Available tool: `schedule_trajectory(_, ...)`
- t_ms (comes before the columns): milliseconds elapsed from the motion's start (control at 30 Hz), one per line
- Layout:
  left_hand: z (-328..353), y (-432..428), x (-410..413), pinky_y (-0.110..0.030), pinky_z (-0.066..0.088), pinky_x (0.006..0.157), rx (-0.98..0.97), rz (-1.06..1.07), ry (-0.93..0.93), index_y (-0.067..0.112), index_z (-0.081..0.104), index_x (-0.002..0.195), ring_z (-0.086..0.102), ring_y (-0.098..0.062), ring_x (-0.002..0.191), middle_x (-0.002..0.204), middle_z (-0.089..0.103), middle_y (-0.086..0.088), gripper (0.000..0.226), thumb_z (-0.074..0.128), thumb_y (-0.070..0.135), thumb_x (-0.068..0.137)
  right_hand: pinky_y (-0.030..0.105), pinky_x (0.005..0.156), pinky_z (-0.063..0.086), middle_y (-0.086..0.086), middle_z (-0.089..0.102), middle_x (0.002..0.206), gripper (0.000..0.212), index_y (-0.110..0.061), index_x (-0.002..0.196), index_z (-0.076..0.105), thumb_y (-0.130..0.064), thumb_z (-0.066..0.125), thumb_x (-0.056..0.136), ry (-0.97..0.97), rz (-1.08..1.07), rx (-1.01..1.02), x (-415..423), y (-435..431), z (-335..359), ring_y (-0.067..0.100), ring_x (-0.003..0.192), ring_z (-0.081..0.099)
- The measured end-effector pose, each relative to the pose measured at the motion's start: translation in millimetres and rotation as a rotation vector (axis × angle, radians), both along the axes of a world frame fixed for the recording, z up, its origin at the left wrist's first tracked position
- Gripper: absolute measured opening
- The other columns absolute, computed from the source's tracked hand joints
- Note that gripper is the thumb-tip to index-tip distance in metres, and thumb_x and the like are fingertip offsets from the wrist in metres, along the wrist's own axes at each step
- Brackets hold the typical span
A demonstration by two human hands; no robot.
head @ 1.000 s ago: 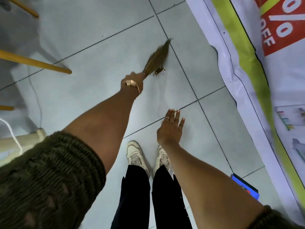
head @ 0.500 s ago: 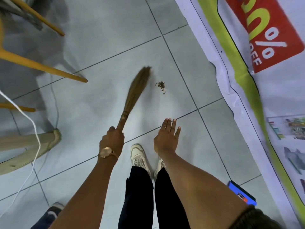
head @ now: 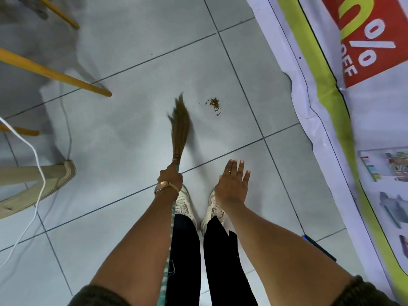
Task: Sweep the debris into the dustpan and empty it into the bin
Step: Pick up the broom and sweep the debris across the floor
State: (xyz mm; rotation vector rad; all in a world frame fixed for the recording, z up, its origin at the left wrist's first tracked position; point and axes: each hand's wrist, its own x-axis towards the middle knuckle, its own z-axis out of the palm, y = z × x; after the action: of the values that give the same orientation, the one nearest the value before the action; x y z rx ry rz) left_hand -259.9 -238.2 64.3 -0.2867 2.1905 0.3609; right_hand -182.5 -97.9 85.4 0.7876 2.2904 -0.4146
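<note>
A small pile of brown debris (head: 214, 104) lies on the grey tiled floor (head: 132, 40) ahead of my feet. My left hand (head: 170, 176) grips the neck of a straw hand broom (head: 180, 127); its bristles point forward and sit to the left of the pile, apart from it. The broom's green-striped handle runs back along my forearm. My right hand (head: 232, 184) hovers open with spread fingers above my right shoe, holding nothing. No dustpan or bin shows in view.
A printed banner (head: 353, 107) covers the floor along the right. Yellow wooden chair legs (head: 66, 78) and a pale curved wooden base (head: 39, 184) stand at the left, with a white cable (head: 35, 155) trailing over them. A blue object (head: 318, 246) lies by the banner's edge.
The broom swept back from the debris toward my feet and to the left, leaving the pile behind. My left hand drew in close to my shoes. My right hand stayed open.
</note>
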Motion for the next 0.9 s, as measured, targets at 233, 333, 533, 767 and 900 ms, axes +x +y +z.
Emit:
schedule_trajectory(233, -6.8, 42.1, -14.4, -0.042, 0.049, 0.090, 0.047, -0.113, 0.027, 0.029, 0.030, 0.148, 0.056, -0.042, 0.115, 0.130, 0.053, -0.021, 0.057, 0.044, 0.017, 0.094, 0.046, 0.124, -0.002, 0.010, 0.001, 0.163, 0.062, -0.003, 0.153, 0.001, -0.016, 0.031, 0.100, -0.012, -0.029, 0.024, 2.1, 19.2, -0.9, 0.028, 0.151, -0.009)
schedule_trajectory(333, 1.5, 44.2, -16.9, -0.042, 0.049, 0.090, 0.048, -0.158, 0.055, 0.029, 0.027, 0.149, 0.057, -0.042, 0.113, 0.129, 0.054, -0.022, 0.058, 0.043, 0.017, 0.095, 0.047, 0.124, -0.002, 0.010, 0.001, 0.163, 0.062, -0.003, 0.153, 0.001, -0.016, 0.030, 0.100, -0.005, -0.056, 0.019, -0.2, 24.0, 3.8, 0.028, 0.151, -0.009)
schedule_trajectory(533, 43.6, 21.9, -1.3, -0.046, 0.049, 0.083, 0.018, -0.402, 0.168, 0.035, 0.010, 0.153, 0.059, -0.043, 0.102, 0.116, 0.055, -0.019, 0.064, 0.043, 0.025, 0.099, 0.047, 0.123, -0.002, 0.010, 0.002, 0.163, 0.062, -0.003, 0.153, 0.002, -0.016, 0.031, 0.100, 0.036, -0.086, 0.005, -5.6, 18.5, 19.7, 0.028, 0.151, -0.008)
schedule_trajectory(767, 43.1, -12.6, 39.6, -0.045, 0.052, 0.076, -0.036, -0.753, 0.094, 0.040, 0.001, 0.152, 0.066, -0.039, 0.093, 0.115, 0.051, -0.012, 0.065, 0.037, 0.022, 0.100, 0.048, 0.124, -0.001, 0.010, 0.004, 0.163, 0.062, -0.004, 0.153, 0.004, -0.016, 0.032, 0.099, 0.034, -0.104, -0.011, -3.5, -0.6, 23.7, 0.028, 0.151, -0.008)
schedule_trajectory(900, 16.8, -29.9, 44.4, -0.042, 0.052, 0.081, -0.069, -0.831, 0.021, 0.038, 0.003, 0.153, 0.065, -0.035, 0.099, 0.121, 0.051, -0.012, 0.064, 0.036, 0.020, 0.100, 0.047, 0.123, -0.003, 0.009, 0.001, 0.164, 0.063, -0.005, 0.153, 0.001, -0.017, 0.031, 0.100, -0.003, -0.106, -0.022, 4.1, -9.1, 16.7, 0.027, 0.151, -0.009)
